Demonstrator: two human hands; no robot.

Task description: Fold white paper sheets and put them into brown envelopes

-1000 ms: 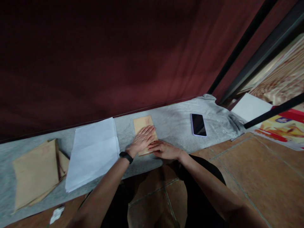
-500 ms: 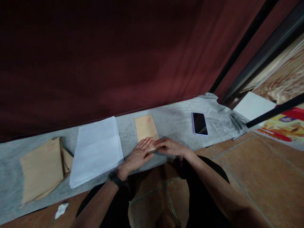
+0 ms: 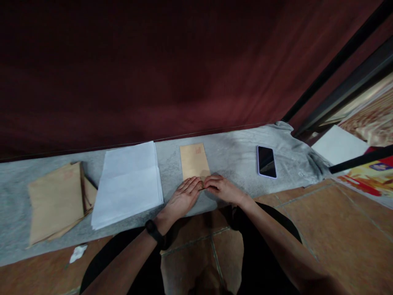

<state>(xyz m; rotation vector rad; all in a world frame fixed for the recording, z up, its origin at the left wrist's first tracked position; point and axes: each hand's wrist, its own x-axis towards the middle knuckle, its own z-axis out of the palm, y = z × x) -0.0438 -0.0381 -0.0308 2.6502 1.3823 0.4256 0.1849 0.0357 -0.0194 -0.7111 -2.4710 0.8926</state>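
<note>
A small brown envelope (image 3: 194, 159) with a reddish mark near its far right corner lies on a grey cloth surface (image 3: 230, 153). Flat on its near end rests my left hand (image 3: 182, 196), fingers stretched out and lying side by side. My right hand (image 3: 222, 188) is at the envelope's near right corner, its fingers bent and pinching the edge. A stack of white paper sheets (image 3: 129, 184) lies to the left of the envelope. Farther left are several larger brown envelopes (image 3: 57, 200), loosely piled.
A phone (image 3: 267, 162) lies on the cloth at the right. Dark red fabric (image 3: 184, 82) hangs behind the surface. Black poles, a white sheet and a colourful package (image 3: 368, 176) are at the far right. A crumpled white tissue (image 3: 78, 253) lies on the tiled floor.
The view has shifted slightly. The near end of the envelope now shows a thin folded edge between my hands, and my right fingers have closed in at its corner.
</note>
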